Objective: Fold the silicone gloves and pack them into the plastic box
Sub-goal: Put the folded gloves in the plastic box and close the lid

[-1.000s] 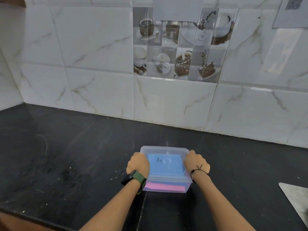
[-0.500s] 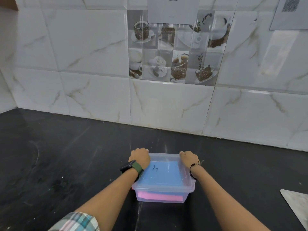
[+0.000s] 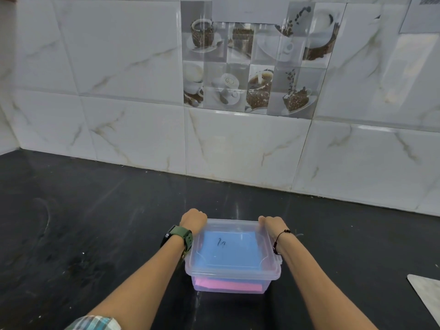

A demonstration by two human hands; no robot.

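Note:
A clear plastic box [image 3: 232, 273] stands on the black counter with its lid [image 3: 232, 269] on. Through the plastic I see a folded blue glove [image 3: 229, 250] on top and a folded pink glove [image 3: 227, 286] beneath it. My left hand [image 3: 193, 219] grips the far left corner of the lid with curled fingers. At the far right corner, my right hand [image 3: 271, 223] presses the lid in the same way. A green watch sits on my left wrist and a dark bead bracelet on my right.
The black counter [image 3: 95, 234] runs back to a white marble-tile wall [image 3: 238, 144] close behind the box. A pale board corner [image 3: 426, 296] lies at the right edge.
Both hands have slid from the box's sides to its far corners. The view has tilted down, so the box appears nearer the bottom.

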